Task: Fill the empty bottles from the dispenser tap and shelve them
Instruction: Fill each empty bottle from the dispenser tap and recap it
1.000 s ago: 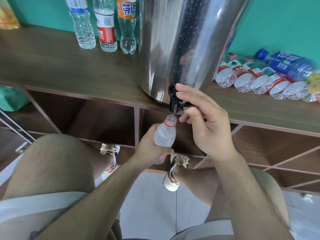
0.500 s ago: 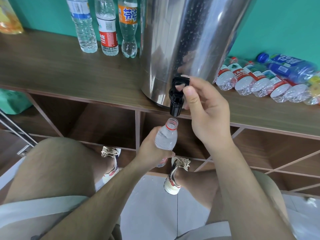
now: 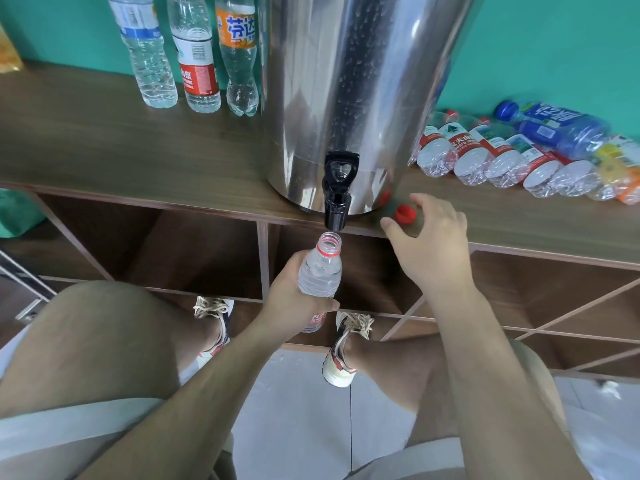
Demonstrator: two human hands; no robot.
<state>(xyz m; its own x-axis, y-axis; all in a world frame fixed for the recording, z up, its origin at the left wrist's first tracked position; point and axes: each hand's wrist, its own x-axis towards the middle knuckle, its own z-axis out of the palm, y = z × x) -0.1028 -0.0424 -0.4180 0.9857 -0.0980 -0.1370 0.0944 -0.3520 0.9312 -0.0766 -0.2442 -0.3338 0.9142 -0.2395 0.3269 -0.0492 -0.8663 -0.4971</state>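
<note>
Just below the tap [image 3: 337, 192], the uncapped bottle [image 3: 320, 271] stood nearly upright, gripped by the left hand [image 3: 294, 299]. Filling looked done; the right hand [image 3: 429, 244], fingers [image 3: 427, 204] spread and empty, hovered over the red cap [image 3: 405, 213] on the surface [image 3: 138, 161], which wanted pinching and screwing on.

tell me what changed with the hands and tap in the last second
The right hand let go of the black tap, whose lever is back upright, and moved down-right to the red cap on the wooden shelf top, fingers open around it. The left hand still grips the clear plastic bottle, just below the spout. The steel dispenser stayed.
</note>
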